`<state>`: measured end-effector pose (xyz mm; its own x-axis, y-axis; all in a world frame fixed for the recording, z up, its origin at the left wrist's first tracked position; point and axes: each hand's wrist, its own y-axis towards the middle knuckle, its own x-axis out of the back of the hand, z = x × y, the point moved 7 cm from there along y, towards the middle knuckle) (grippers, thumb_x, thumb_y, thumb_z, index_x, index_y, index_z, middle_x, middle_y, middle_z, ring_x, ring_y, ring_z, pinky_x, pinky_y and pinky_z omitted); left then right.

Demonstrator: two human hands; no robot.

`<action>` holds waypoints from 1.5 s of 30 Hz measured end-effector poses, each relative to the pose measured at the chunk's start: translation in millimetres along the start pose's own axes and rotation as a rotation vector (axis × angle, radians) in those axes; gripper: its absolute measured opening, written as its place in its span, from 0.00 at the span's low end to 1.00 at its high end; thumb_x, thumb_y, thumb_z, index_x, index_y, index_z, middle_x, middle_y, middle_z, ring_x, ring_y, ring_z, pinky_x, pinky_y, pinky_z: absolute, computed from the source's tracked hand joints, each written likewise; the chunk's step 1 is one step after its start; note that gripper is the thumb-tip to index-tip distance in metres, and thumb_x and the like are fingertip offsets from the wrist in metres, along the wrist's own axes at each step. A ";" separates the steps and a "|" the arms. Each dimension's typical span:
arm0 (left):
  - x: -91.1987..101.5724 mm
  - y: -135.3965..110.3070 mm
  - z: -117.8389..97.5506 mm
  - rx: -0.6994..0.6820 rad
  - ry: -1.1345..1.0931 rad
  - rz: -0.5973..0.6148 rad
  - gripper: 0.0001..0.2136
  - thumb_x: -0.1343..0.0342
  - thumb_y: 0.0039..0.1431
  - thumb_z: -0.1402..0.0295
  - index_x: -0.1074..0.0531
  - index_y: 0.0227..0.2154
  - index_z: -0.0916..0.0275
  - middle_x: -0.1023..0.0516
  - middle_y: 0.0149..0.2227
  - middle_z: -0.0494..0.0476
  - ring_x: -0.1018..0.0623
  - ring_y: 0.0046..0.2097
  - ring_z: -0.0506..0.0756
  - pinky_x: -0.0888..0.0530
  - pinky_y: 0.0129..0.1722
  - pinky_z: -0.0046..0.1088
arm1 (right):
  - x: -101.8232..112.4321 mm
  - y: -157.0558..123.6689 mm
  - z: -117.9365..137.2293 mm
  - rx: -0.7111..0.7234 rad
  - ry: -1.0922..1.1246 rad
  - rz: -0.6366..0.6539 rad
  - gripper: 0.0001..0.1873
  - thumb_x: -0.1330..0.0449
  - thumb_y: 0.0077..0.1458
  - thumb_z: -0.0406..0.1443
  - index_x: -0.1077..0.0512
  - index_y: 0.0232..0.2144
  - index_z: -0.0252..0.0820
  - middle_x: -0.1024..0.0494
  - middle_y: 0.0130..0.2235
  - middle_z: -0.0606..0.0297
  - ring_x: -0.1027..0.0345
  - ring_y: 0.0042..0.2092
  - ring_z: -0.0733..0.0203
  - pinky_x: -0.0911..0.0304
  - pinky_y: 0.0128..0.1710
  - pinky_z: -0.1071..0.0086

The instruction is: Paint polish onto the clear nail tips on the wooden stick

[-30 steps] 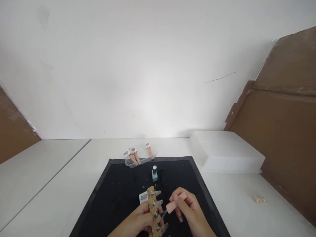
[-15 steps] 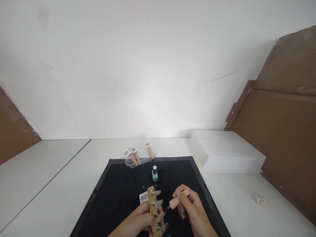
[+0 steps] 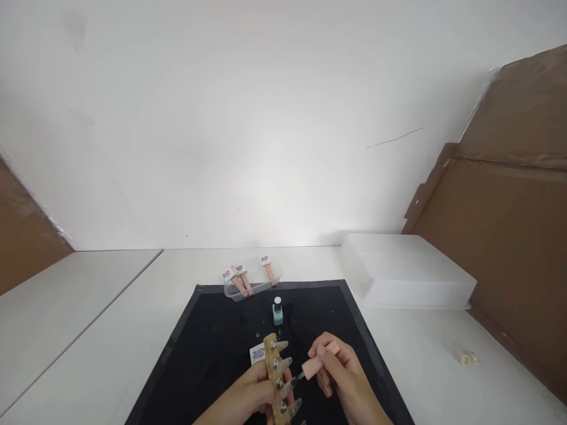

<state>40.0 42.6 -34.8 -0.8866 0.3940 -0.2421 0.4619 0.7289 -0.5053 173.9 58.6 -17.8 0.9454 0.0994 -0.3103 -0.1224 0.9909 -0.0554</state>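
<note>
My left hand (image 3: 257, 392) grips a wooden nail-tip holder (image 3: 271, 354), a strip with several clear false nails (image 3: 283, 364) sticking out to the right. Between the fingers of my right hand (image 3: 339, 369) is a nail polish brush (image 3: 315, 366) with a pink cap handle. Its bristles point down-left and are at one of the middle false nails, seemingly touching it. A white-topped polish bottle (image 3: 258, 354) with a purple flower print stands just behind the strip, partly hidden by it. Farther back on the black mat is a small teal bottle (image 3: 277, 315) with a white top.
A clear plastic tray (image 3: 239, 295) at the mat's back edge holds several pink-handled bottles (image 3: 269, 270). The black mat (image 3: 208, 342) lies on a white table. At right are a white plastic box (image 3: 407, 271) and small beige rings (image 3: 465, 358). Cardboard (image 3: 500, 248) walls the right side.
The brush in my right hand has shifted slightly down and left along the false nail, toward the strip. My left hand and the holder are almost still.
</note>
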 end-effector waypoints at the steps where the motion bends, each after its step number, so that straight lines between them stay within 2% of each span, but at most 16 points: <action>1: -0.4 -0.7 -0.9 0.000 0.001 -0.002 0.15 0.49 0.34 0.71 0.34 0.31 0.64 0.28 0.26 0.51 0.32 0.24 0.48 0.37 0.24 0.25 | -0.2 0.0 -0.2 0.001 -0.003 0.004 0.24 0.41 0.46 0.54 0.32 0.23 0.37 0.44 0.13 0.78 0.55 0.15 0.73 0.57 0.16 0.76; 17: -1.4 -1.2 -1.6 -0.012 0.002 -0.005 0.14 0.48 0.34 0.71 0.35 0.30 0.64 0.28 0.24 0.50 0.33 0.23 0.48 0.37 0.24 0.25 | 1.7 1.2 0.4 0.019 0.025 -0.013 0.23 0.40 0.47 0.53 0.32 0.23 0.37 0.44 0.12 0.78 0.56 0.15 0.73 0.58 0.16 0.76; 27: -2.4 -3.0 -3.8 0.004 0.015 -0.012 0.15 0.49 0.34 0.71 0.34 0.32 0.65 0.28 0.25 0.51 0.32 0.24 0.48 0.37 0.25 0.25 | -7.5 -1.8 4.9 0.004 -0.025 0.079 0.23 0.40 0.47 0.53 0.31 0.24 0.37 0.41 0.15 0.76 0.53 0.16 0.73 0.55 0.16 0.77; 33: -4.1 -3.9 -5.6 -0.016 0.002 0.001 0.13 0.49 0.35 0.71 0.35 0.30 0.64 0.28 0.24 0.51 0.33 0.23 0.48 0.37 0.24 0.25 | 5.4 4.7 -0.9 0.010 -0.131 -0.038 0.25 0.41 0.46 0.54 0.32 0.22 0.37 0.40 0.15 0.75 0.54 0.16 0.73 0.55 0.15 0.77; 37: -1.5 -2.6 -2.8 -0.016 0.013 0.009 0.12 0.48 0.35 0.70 0.34 0.29 0.65 0.28 0.24 0.52 0.33 0.23 0.48 0.37 0.25 0.25 | 11.8 5.6 -2.6 0.027 -0.068 -0.100 0.23 0.41 0.47 0.53 0.33 0.22 0.38 0.45 0.14 0.78 0.56 0.16 0.73 0.56 0.15 0.77; 41: -0.7 -1.8 -2.1 -0.014 0.002 0.013 0.13 0.47 0.35 0.70 0.34 0.29 0.64 0.28 0.25 0.51 0.32 0.24 0.48 0.37 0.24 0.25 | 4.8 1.7 1.0 0.014 0.007 -0.043 0.22 0.41 0.48 0.52 0.32 0.23 0.37 0.46 0.13 0.79 0.56 0.16 0.73 0.57 0.16 0.77; 45: -2.7 -3.9 -5.0 0.000 0.005 -0.006 0.14 0.48 0.35 0.71 0.34 0.31 0.64 0.29 0.26 0.51 0.32 0.24 0.48 0.37 0.25 0.25 | -5.3 -2.1 4.4 0.004 -0.021 0.058 0.23 0.41 0.48 0.53 0.31 0.25 0.37 0.44 0.14 0.77 0.55 0.16 0.73 0.57 0.16 0.76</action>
<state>40.7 41.6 -28.1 -0.8894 0.3921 -0.2351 0.4564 0.7312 -0.5070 170.6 56.3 -11.8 0.9427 0.1590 -0.2932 -0.1765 0.9837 -0.0340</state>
